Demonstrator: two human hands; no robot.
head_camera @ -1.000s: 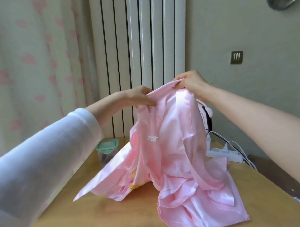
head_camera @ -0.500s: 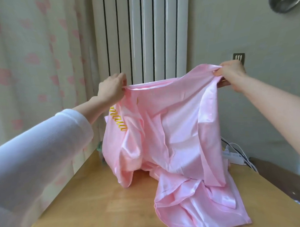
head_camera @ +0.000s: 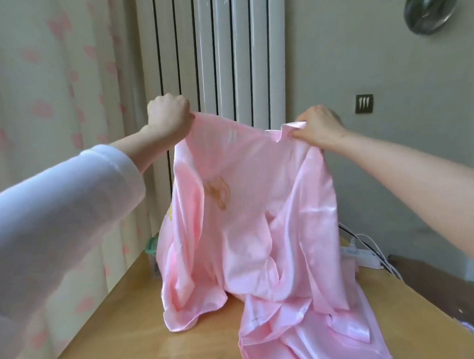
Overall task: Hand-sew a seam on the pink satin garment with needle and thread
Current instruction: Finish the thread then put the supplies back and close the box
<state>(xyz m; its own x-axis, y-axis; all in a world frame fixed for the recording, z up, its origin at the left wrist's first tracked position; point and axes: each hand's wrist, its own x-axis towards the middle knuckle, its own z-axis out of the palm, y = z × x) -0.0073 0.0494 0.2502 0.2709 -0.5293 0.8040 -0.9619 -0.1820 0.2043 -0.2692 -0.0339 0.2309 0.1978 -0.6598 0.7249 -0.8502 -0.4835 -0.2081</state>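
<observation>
As the pink satin garment (head_camera: pixel 248 222) swings round from the spread it showed half a second ago, its gold embroidery now faces the camera through the cloth instead of peeking out at the left edge, and the hands have drawn slightly closer together. The left hand (head_camera: pixel 168 116), at the end of a white ribbed sleeve (head_camera: pixel 57 220), is clenched in a fist on one top corner; the right hand (head_camera: pixel 318 125), bare-armed, pinches the other corner between thumb and fingers. Between the two grips the top edge sags slightly, and the garment hangs in front of the white radiator (head_camera: pixel 226 53), its lower folds pooled on the wooden bench (head_camera: pixel 123 333).

No needle or thread is visible, so the sewing itself appears not yet begun; the turning reads as a search for the seam to be mended.

The satin is thin and glossy, catching light in bright streaks along its right-hand folds, and looks slippery enough to slide out of a loose hold. A green-lidded container (head_camera: pixel 152 248) shows just behind the cloth's left side; a white power strip (head_camera: pixel 363 256) with cables lies at the far right.
</observation>
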